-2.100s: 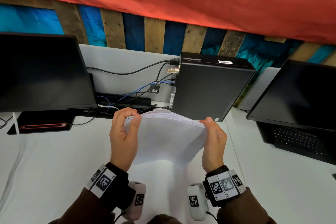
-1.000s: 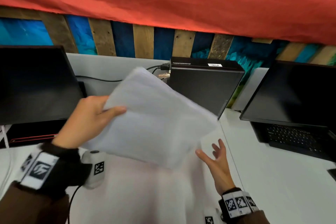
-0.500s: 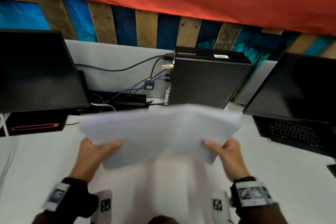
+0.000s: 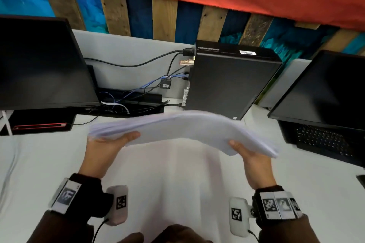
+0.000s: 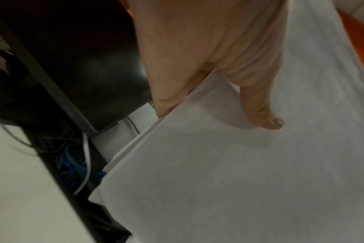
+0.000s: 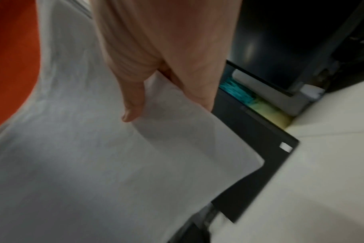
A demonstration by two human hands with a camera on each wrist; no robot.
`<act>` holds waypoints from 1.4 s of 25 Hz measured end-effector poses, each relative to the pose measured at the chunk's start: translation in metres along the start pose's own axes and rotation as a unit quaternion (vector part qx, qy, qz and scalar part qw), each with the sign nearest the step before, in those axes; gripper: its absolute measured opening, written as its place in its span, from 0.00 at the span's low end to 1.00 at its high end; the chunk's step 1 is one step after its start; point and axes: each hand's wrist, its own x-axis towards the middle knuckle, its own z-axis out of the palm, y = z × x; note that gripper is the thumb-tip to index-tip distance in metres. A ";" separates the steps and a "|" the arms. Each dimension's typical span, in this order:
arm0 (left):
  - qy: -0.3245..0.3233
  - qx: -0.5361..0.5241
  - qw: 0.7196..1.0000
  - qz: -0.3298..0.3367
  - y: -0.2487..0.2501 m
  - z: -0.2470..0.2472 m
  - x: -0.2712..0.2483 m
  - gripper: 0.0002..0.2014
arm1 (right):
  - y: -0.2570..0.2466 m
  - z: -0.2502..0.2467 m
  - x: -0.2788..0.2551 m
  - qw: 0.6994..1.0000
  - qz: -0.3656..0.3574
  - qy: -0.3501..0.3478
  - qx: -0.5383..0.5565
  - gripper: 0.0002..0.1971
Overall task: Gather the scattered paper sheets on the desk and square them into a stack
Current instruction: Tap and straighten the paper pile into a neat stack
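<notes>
A stack of white paper sheets [image 4: 181, 130] hangs in the air above the white desk [image 4: 39, 163], long side across me, bowed upward in the middle. My left hand [image 4: 106, 148] grips its left end, thumb on the near face and fingers hidden behind. My right hand [image 4: 250, 158] grips the right end the same way. In the left wrist view the thumb [image 5: 260, 105] lies on the paper stack [image 5: 218, 172]. In the right wrist view the thumb [image 6: 133, 102] presses the paper stack [image 6: 94, 164].
A black monitor [image 4: 39, 65] stands at the back left, a black computer tower [image 4: 231, 83] straight behind the paper, and an open laptop [image 4: 324, 104] at the right. Cables [image 4: 138, 92] run along the back. Bare white desk lies under the paper.
The stack was held upright by both hands, then swung up in the left hand alone. Both hands now hold it by its ends, turned sideways, slightly lower than half a second ago.
</notes>
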 end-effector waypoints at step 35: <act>-0.141 0.052 0.987 0.056 0.040 0.022 0.020 0.06 | -0.012 0.043 0.002 0.981 0.074 -0.153 0.091 0.31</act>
